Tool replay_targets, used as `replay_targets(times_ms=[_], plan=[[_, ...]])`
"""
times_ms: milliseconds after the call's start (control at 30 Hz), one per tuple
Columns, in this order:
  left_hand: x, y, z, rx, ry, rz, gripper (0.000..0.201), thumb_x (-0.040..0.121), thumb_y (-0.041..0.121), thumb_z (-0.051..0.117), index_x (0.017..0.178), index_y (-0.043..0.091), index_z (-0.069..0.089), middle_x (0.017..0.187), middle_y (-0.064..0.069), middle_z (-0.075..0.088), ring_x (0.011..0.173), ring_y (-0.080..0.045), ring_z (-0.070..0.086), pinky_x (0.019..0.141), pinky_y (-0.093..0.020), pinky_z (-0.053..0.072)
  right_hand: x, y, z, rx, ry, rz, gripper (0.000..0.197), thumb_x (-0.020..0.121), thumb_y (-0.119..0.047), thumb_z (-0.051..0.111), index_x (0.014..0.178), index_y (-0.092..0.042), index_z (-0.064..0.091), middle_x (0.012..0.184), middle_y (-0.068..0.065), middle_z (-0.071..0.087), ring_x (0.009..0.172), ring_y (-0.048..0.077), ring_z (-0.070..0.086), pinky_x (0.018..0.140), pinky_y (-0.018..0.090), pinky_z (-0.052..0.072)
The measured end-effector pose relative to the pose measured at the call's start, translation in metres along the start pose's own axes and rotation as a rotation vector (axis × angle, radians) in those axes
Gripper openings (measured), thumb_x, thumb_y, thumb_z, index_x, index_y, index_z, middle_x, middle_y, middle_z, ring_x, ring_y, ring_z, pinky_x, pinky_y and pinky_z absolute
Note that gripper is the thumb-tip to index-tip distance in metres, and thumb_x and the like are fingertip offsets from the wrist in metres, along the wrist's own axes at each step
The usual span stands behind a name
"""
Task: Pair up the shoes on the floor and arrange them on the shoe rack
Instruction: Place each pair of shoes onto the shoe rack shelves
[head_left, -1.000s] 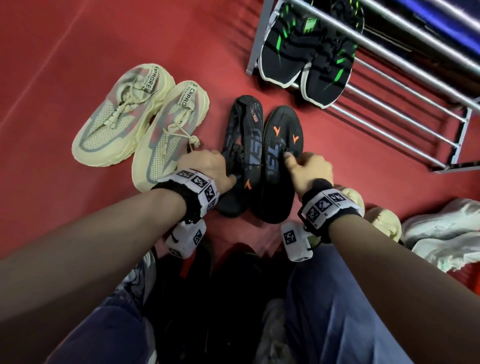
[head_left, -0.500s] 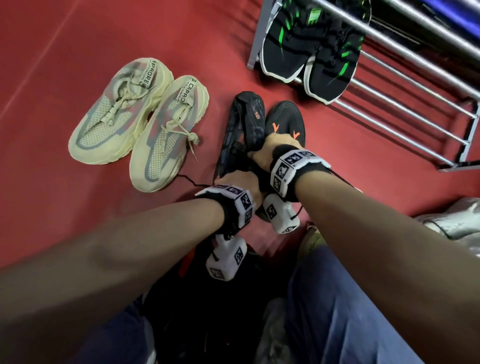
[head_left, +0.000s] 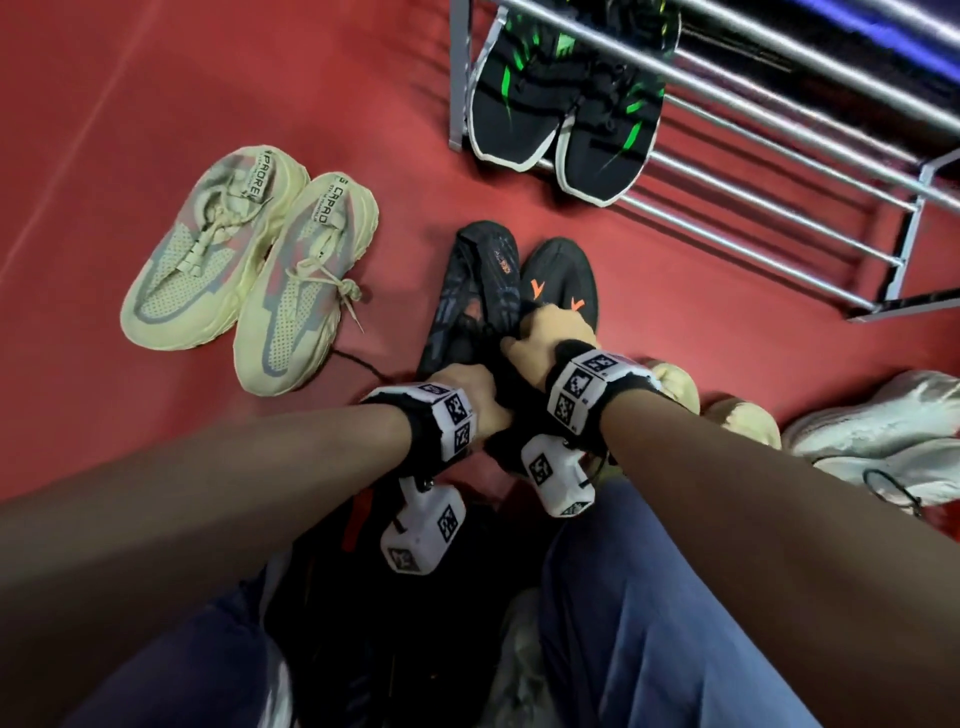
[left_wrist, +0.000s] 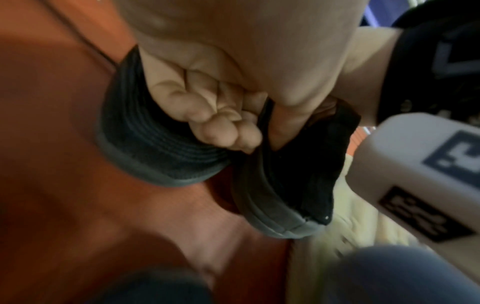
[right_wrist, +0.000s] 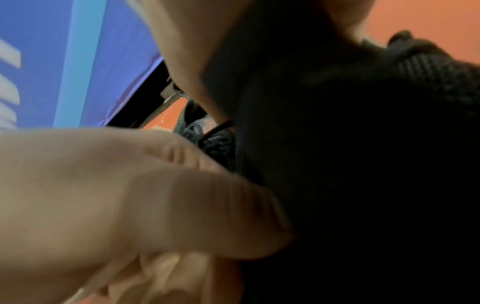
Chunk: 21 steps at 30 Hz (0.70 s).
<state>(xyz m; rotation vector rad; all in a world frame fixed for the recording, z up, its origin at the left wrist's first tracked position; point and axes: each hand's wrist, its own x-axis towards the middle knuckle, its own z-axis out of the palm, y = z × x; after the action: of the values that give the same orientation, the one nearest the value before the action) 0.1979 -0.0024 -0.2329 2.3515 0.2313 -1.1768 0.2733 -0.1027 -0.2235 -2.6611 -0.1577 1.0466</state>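
Observation:
Two black shoes with orange marks lie side by side on the red floor, the left shoe (head_left: 475, 291) tipped on its side against the right shoe (head_left: 563, 275). My left hand (head_left: 480, 397) grips their heels. In the left wrist view its fingers (left_wrist: 207, 115) curl into the left shoe's heel (left_wrist: 155, 148) and the thumb presses the other shoe's heel (left_wrist: 280, 185). My right hand (head_left: 537, 335) lies just ahead of it, fingers curled round the collars. The right wrist view shows black shoe fabric (right_wrist: 363, 164) in that grip.
A pale yellow pair (head_left: 249, 270) lies paired at the left. A black and green pair (head_left: 566, 114) sits on the metal shoe rack (head_left: 779, 208). Cream shoes (head_left: 743, 415) and white shoes (head_left: 883, 431) lie at the right, dark shoes (head_left: 363, 519) by my knees.
My hands, first apart with one on each black shoe, have come together. The left slid back to the heels, the right crossed over the middle, and the shoes are pressed together.

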Motion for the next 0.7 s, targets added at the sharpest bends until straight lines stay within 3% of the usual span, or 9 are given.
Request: replay_targets(times_ms=[67, 133, 233, 300, 400, 500, 600, 700], plan=[[-0.015, 0.017, 0.003, -0.037, 0.006, 0.049, 0.032, 0.089, 0.037, 0.059, 0.065, 0.015, 0.057, 0.059, 0.001, 0.056, 0.053, -0.015, 0.055, 0.055, -0.024, 0.046, -0.015, 0.021, -0.006, 0.054, 0.002, 0.041, 0.026, 0.08, -0.038, 0.059, 0.073, -0.013, 0.058, 0.077, 0.009, 0.063, 0.073, 0.031, 0.06, 0.062, 0.028, 0.042], [-0.025, 0.037, 0.002, 0.043, 0.018, 0.106, 0.033, 0.088, 0.04, 0.058, 0.066, 0.016, 0.055, 0.063, 0.001, 0.056, 0.056, -0.015, 0.055, 0.056, -0.024, 0.042, -0.027, 0.042, -0.016, 0.127, 0.019, 0.083, 0.028, 0.081, -0.039, 0.061, 0.071, -0.013, 0.06, 0.073, 0.007, 0.063, 0.072, 0.031, 0.061, 0.062, 0.027, 0.042], [-0.027, 0.071, -0.01, 0.224, 0.051, 0.178, 0.04, 0.089, 0.042, 0.057, 0.063, 0.015, 0.045, 0.061, 0.002, 0.046, 0.066, -0.02, 0.051, 0.06, -0.028, 0.037, -0.035, 0.069, -0.042, 0.178, 0.08, 0.136, 0.027, 0.081, -0.04, 0.063, 0.077, -0.013, 0.064, 0.078, 0.009, 0.063, 0.075, 0.03, 0.059, 0.067, 0.028, 0.044], [-0.021, 0.092, -0.02, 0.237, 0.053, 0.207, 0.045, 0.085, 0.044, 0.059, 0.056, 0.014, 0.04, 0.055, -0.001, 0.046, 0.059, -0.023, 0.05, 0.055, -0.032, 0.039, -0.035, 0.086, -0.06, 0.193, 0.131, 0.171, 0.03, 0.082, -0.041, 0.064, 0.086, -0.011, 0.068, 0.083, 0.011, 0.062, 0.077, 0.03, 0.058, 0.071, 0.028, 0.046], [-0.006, 0.119, -0.032, 0.171, 0.117, 0.252, 0.049, 0.081, 0.047, 0.059, 0.052, 0.014, 0.037, 0.05, -0.003, 0.044, 0.052, -0.026, 0.048, 0.047, -0.028, 0.034, -0.026, 0.107, -0.091, 0.182, 0.199, 0.216, 0.032, 0.083, -0.042, 0.065, 0.089, -0.01, 0.068, 0.086, 0.012, 0.064, 0.077, 0.03, 0.059, 0.069, 0.028, 0.046], [0.013, 0.143, -0.039, 0.145, 0.163, 0.296, 0.045, 0.085, 0.046, 0.058, 0.059, 0.013, 0.043, 0.062, -0.005, 0.051, 0.061, -0.028, 0.051, 0.05, -0.028, 0.034, -0.002, 0.123, -0.121, 0.154, 0.255, 0.259, 0.037, 0.084, -0.045, 0.063, 0.092, -0.009, 0.066, 0.088, 0.012, 0.065, 0.077, 0.031, 0.06, 0.068, 0.03, 0.047], [0.039, 0.156, -0.046, 0.073, 0.248, 0.304, 0.024, 0.083, 0.042, 0.059, 0.09, 0.02, 0.064, 0.096, -0.006, 0.069, 0.09, -0.031, 0.063, 0.07, -0.029, 0.048, 0.024, 0.133, -0.149, 0.062, 0.292, 0.299, 0.04, 0.086, -0.046, 0.059, 0.1, -0.009, 0.064, 0.091, 0.013, 0.062, 0.076, 0.03, 0.056, 0.068, 0.03, 0.045], [0.068, 0.156, -0.054, -0.071, 0.313, 0.225, 0.019, 0.082, 0.037, 0.059, 0.092, 0.023, 0.066, 0.097, -0.004, 0.072, 0.091, -0.029, 0.066, 0.076, -0.03, 0.053, 0.051, 0.135, -0.173, -0.014, 0.343, 0.305, 0.047, 0.085, -0.049, 0.054, 0.111, -0.011, 0.063, 0.107, 0.016, 0.064, 0.096, 0.036, 0.062, 0.075, 0.033, 0.046]])
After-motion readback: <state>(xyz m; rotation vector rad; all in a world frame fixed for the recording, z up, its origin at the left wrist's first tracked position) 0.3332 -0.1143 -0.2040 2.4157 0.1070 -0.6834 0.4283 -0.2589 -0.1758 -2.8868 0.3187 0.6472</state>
